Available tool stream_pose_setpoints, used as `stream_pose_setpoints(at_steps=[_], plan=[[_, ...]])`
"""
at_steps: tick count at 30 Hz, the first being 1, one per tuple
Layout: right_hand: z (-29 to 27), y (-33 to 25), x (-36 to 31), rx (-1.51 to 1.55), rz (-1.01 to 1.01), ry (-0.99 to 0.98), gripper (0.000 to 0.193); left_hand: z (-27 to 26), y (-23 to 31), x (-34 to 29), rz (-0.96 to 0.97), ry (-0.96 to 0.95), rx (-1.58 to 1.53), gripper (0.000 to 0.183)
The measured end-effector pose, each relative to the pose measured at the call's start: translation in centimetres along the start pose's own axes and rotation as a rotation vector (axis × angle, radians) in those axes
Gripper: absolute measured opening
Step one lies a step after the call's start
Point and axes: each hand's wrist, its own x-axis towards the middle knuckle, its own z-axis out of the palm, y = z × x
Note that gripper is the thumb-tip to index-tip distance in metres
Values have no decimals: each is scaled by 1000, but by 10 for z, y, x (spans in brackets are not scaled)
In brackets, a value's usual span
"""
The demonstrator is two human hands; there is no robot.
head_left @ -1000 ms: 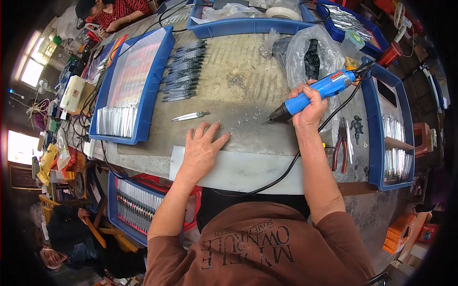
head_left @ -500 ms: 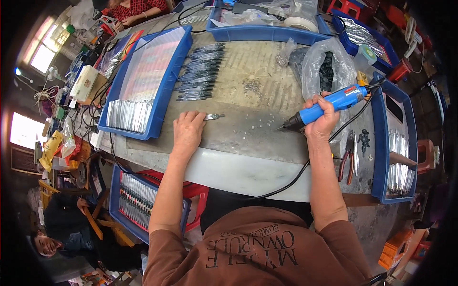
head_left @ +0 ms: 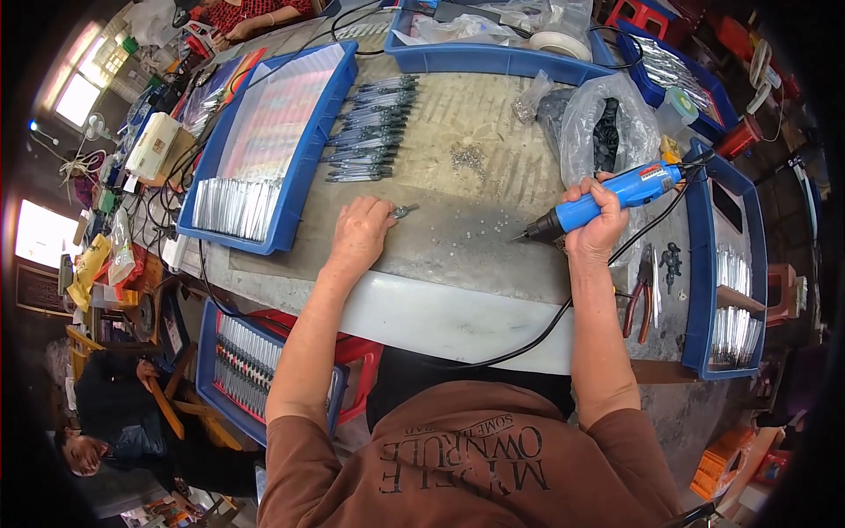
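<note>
Left of centre, your left hand (head_left: 361,231) covers a slim piece (head_left: 404,211), can't tell its grip; right of centre, your right hand (head_left: 596,220) clenches the blue screwdriver (head_left: 639,186); higher up, a row (head_left: 373,123) looks done, this one lies apart

A small assembly workshop, crowded with tools and parts.
A worn worktable (head_left: 480,101) fills the middle of the frame, with a corded electric screwdriver (head_left: 616,194) right of centre, pliers (head_left: 633,308) at right and tiny loose parts (head_left: 466,158) scattered near the centre. One blue tray (head_left: 306,176) of slim silvery pieces lies at left, a similar tray (head_left: 698,264) at right; a co-worker (head_left: 251,16) is at upper left.
</note>
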Motion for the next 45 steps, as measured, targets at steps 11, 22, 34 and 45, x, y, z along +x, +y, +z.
stream_pose_setpoints(at_steps=[11,22,34,45], plan=[[3,0,0,29,-25,42,31,8,38,-5,-61,-13,-134,12],[5,-1,-2,25,-23,42,29,15,38,-6,-143,-16,-161,14],[4,1,0,11,-32,36,29,15,41,-1,-283,-57,-255,11],[19,-3,-13,13,-86,-48,30,13,41,3,-457,-125,-345,12]])
